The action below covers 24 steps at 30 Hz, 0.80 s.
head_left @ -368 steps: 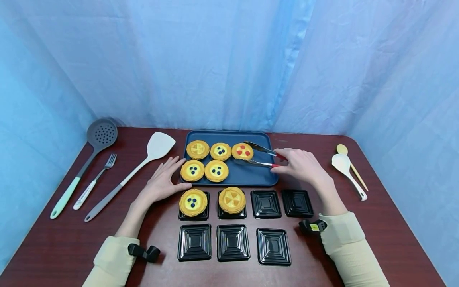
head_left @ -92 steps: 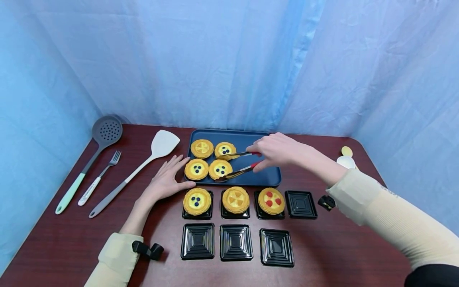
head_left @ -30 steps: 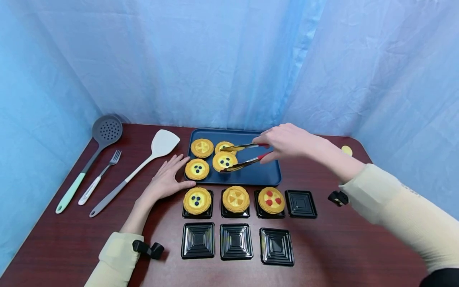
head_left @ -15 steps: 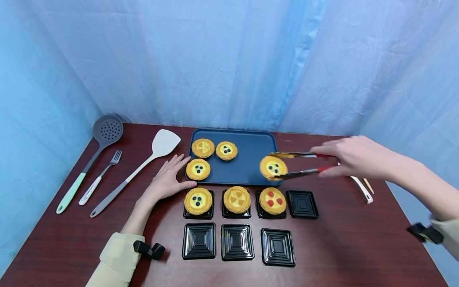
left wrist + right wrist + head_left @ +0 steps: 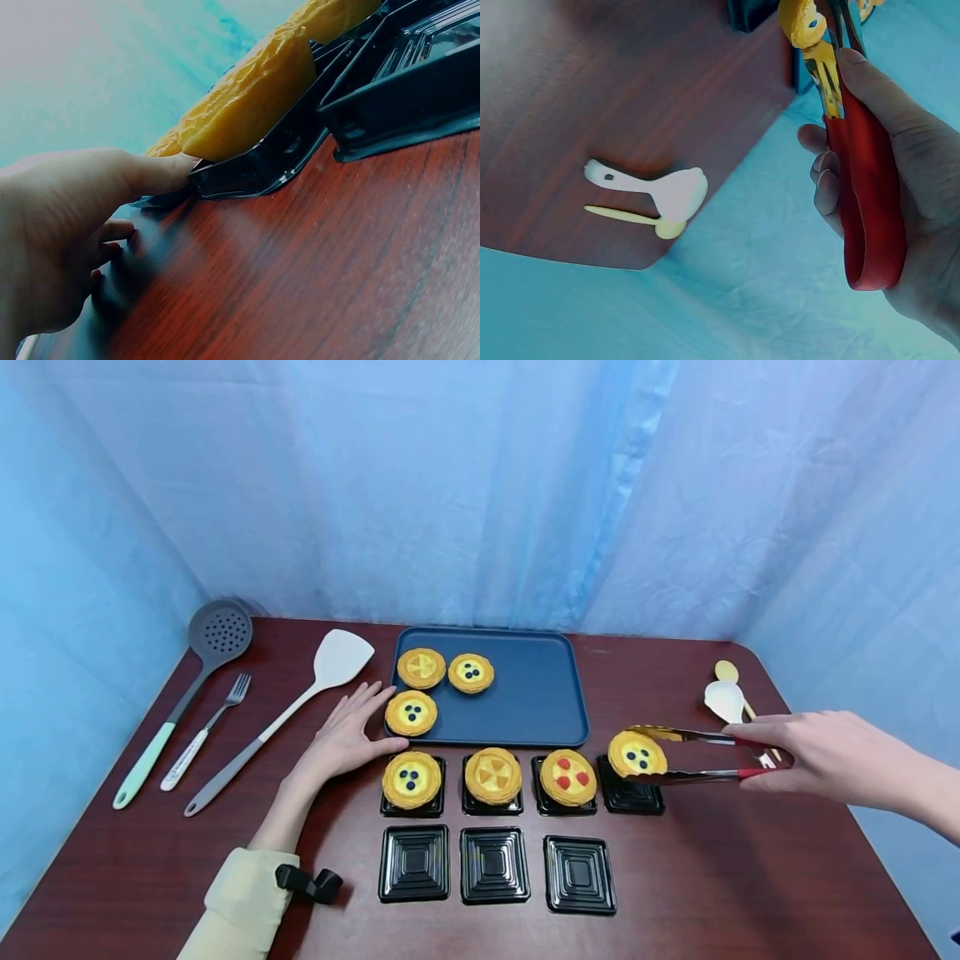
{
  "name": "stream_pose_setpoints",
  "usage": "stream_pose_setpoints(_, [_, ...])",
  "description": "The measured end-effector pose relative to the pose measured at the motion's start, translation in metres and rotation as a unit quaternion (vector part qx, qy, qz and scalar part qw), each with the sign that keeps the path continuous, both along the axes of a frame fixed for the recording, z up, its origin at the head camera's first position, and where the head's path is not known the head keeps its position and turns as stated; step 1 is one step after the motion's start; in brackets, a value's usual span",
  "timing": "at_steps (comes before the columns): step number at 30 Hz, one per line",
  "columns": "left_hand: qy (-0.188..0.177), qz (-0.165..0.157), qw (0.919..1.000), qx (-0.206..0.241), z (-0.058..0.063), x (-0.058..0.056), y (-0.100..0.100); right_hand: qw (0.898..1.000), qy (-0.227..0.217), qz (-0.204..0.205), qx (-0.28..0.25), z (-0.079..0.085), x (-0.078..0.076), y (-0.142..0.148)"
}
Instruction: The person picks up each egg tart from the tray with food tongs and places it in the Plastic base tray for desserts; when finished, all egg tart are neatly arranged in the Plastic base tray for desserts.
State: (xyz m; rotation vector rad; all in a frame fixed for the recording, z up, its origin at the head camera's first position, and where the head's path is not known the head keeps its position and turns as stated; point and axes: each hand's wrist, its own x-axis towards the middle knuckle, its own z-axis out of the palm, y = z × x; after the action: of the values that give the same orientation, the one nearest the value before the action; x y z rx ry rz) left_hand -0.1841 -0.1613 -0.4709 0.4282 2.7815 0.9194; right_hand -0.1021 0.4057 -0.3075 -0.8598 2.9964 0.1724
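My right hand [image 5: 832, 756] grips red-handled tongs [image 5: 874, 187], whose tips pinch a blueberry-topped tart [image 5: 628, 752]. That tart is over the rightmost black square tray [image 5: 633, 800] of the back row; whether it touches is unclear. My left hand [image 5: 347, 737] lies at the left edge of the blue baking tray [image 5: 525, 697], fingers extended and thumb by its front corner. On the baking tray sit an orange-wedge tart [image 5: 422, 667] and two blueberry tarts [image 5: 471, 673]. In the back row, a blueberry tart [image 5: 411, 779], an orange-wedge tart [image 5: 492, 775] and a strawberry-like tart [image 5: 568, 777] fill black trays.
Three bare black trays [image 5: 495, 864] form the front row. At the left lie a slotted skimmer [image 5: 220, 631], a fork [image 5: 198, 747] and a white-bladed turner [image 5: 341, 660]. At the right lie a white ladle-like spoon [image 5: 676, 193] and a yellow spoon [image 5: 622, 215].
The strawberry-like tart moved from the baking tray to a black tray. Then the tongs lifted a blueberry tart and carried it right and nearer, over the rightmost black tray. My left hand stayed put.
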Motion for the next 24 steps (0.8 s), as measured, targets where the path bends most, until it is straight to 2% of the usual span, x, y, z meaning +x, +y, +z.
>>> stream_pose_setpoints(8, [0.005,-0.001,1.0,0.003,-0.001,-0.001,0.0,1.0,0.001,0.003,0.002,-0.011,0.003,0.004])
stream_pose_setpoints(24, [0.001,-0.002,1.0,0.004,0.001,-0.001,0.0,1.0,-0.012,-0.002,0.01,-0.015,0.005,0.003])
